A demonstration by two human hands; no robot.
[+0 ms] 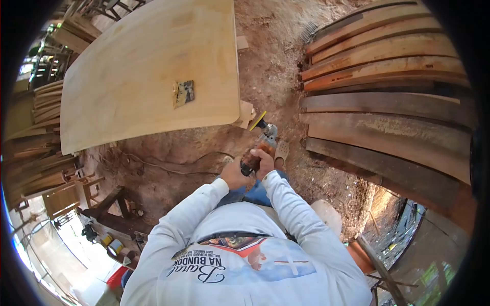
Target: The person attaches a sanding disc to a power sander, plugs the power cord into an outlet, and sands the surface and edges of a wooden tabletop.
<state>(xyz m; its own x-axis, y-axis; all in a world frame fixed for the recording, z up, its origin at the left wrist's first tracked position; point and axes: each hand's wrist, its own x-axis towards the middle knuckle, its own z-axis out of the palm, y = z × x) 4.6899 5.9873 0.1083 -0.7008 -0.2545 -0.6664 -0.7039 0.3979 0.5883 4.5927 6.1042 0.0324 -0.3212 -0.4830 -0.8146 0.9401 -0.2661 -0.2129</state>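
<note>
An angle grinder (265, 145) with a yellow disc (258, 121) is held in front of my body, its disc end pointing away from me. My left hand (236, 175) is closed round the rear end of the tool. Around its body, my right hand (263, 162) is wrapped with the thumb on top. The disc is beside the near right corner of a large pale wooden panel (148, 71) and does not touch it. On the panel lies a small dark and yellowish packet (184, 94).
Long wooden planks (383, 102) are stacked on the right. A cable (168, 166) runs over the dirt floor (194, 148). Wooden stools (84, 188) and more stacked timber (48, 109) stand at the left. A dark bench (120, 222) is at the lower left.
</note>
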